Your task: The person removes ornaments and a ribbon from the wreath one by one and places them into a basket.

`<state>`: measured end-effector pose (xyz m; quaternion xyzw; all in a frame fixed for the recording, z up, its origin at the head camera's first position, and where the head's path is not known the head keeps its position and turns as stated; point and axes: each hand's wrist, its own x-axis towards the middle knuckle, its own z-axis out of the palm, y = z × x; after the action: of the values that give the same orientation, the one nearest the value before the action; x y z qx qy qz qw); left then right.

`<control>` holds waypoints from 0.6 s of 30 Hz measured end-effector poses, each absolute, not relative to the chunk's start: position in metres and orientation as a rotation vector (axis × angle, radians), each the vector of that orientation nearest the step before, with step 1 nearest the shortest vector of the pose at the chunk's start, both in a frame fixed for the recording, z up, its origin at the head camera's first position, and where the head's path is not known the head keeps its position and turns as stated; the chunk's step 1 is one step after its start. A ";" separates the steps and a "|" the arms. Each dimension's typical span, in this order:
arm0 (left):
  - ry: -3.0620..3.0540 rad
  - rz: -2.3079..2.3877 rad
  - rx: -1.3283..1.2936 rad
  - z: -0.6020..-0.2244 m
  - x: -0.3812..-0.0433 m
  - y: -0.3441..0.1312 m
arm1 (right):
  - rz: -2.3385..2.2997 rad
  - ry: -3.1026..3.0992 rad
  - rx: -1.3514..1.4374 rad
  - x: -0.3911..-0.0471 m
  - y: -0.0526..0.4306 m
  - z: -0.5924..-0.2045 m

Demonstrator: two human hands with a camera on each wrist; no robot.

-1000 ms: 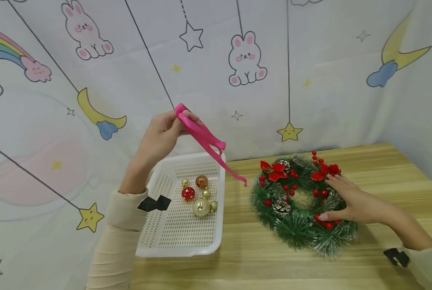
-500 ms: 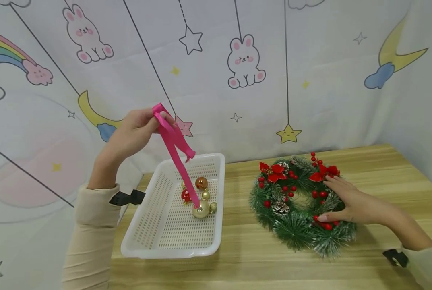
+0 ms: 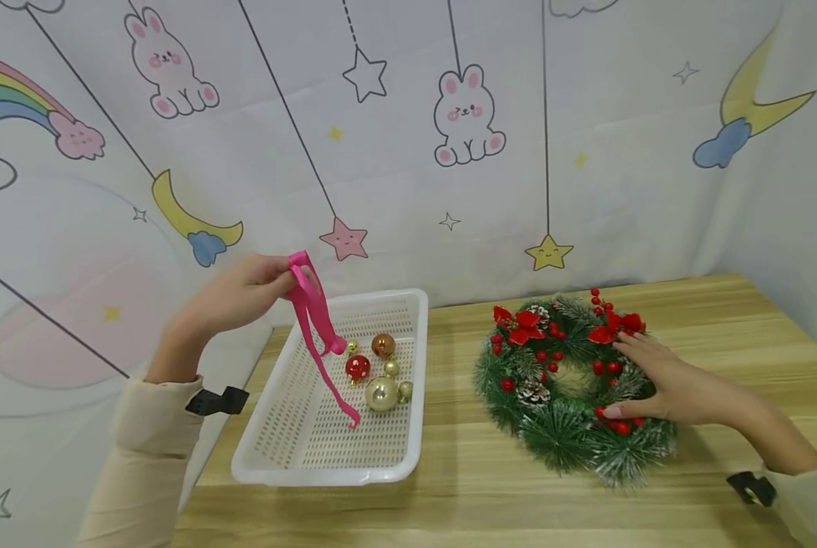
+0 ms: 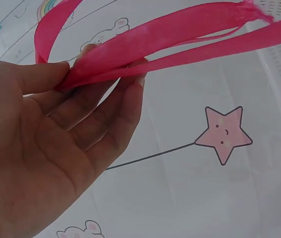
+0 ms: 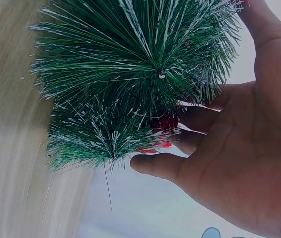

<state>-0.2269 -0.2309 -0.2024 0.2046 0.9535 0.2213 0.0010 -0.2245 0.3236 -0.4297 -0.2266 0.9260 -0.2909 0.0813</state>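
Note:
Between thumb and fingers, my left hand (image 3: pixel 238 295) pinches a bright pink ribbon (image 3: pixel 317 308). Its looped end rises above the fingertips, and its tails dangle over the left part of the white basket (image 3: pixel 419 380). The left wrist view shows the ribbon (image 4: pixel 170 30) running across the fingers of the left hand (image 4: pixel 41 134). On the table's right side lies a green Christmas wreath (image 3: pixel 555 438) with red flowers, berries and pinecones. My right hand (image 3: pixel 685 388) rests spread on the wreath's right side. In the right wrist view, pine needles (image 5: pixel 130 64) partly cover its fingertips.
Inside the basket sit several baubles, among them a large gold bauble (image 3: pixel 382 394), a red bauble (image 3: pixel 357 368) and an orange bauble (image 3: pixel 383 345). A wooden table (image 3: pixel 463 487) carries everything. A printed curtain (image 3: pixel 394 183) stands right behind the table.
My left hand has moved left, then down, bringing the ribbon from above the basket's far right corner to its left part. The right hand stays on the wreath.

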 end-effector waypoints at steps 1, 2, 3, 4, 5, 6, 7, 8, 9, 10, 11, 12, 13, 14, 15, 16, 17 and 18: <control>2.982 0.683 0.650 -0.205 -0.228 -0.231 | -0.867 2.768 -0.678 -0.224 0.324 -0.430; 2.967 0.684 0.657 -0.208 -0.229 -0.232 | -0.866 2.767 -0.679 -0.224 0.324 -0.429; 2.948 0.692 0.663 -0.210 -0.230 -0.232 | -0.866 2.767 -0.680 -0.224 0.324 -0.429; 2.930 0.699 0.669 -0.214 -0.231 -0.232 | -0.865 2.766 -0.681 -0.224 0.324 -0.429; 2.914 0.705 0.679 -0.217 -0.232 -0.232 | -0.863 2.764 -0.681 -0.224 0.324 -0.430; 2.899 0.712 0.691 -0.220 -0.234 -0.232 | -0.864 2.762 -0.680 -0.224 0.324 -0.430; 2.888 0.713 0.698 -0.223 -0.235 -0.231 | -0.865 2.761 -0.680 -0.224 0.324 -0.430; 2.873 0.717 0.703 -0.227 -0.237 -0.231 | -0.866 2.759 -0.678 -0.224 0.323 -0.430; 2.861 0.713 0.703 -0.230 -0.239 -0.230 | -0.865 2.762 -0.677 -0.224 0.323 -0.430; 2.845 0.713 0.701 -0.234 -0.240 -0.229 | -0.864 2.761 -0.675 -0.225 0.323 -0.430; 2.831 0.708 0.697 -0.237 -0.242 -0.228 | -0.863 2.762 -0.672 -0.225 0.324 -0.430; 2.817 0.701 0.690 -0.241 -0.243 -0.226 | -0.862 2.764 -0.672 -0.225 0.324 -0.430; 2.801 0.696 0.687 -0.244 -0.245 -0.225 | -0.862 2.765 -0.672 -0.225 0.324 -0.430; 2.782 0.695 0.686 -0.248 -0.247 -0.224 | -0.860 2.767 -0.671 -0.225 0.324 -0.430; 2.769 0.688 0.684 -0.251 -0.248 -0.223 | -0.859 2.768 -0.672 -0.225 0.324 -0.430; 2.753 0.685 0.683 -0.255 -0.249 -0.221 | -0.861 2.768 -0.672 -0.225 0.325 -0.430; 2.745 0.670 0.685 -0.259 -0.250 -0.221 | -0.859 2.769 -0.672 -0.225 0.325 -0.429; 2.733 0.659 0.684 -0.263 -0.251 -0.220 | -0.857 2.771 -0.673 -0.225 0.325 -0.429</control>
<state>-0.2514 -0.2198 -0.2628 0.2347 0.9372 0.2262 0.1239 -0.2246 0.3248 -0.4292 -0.2254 0.9274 -0.2869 0.0820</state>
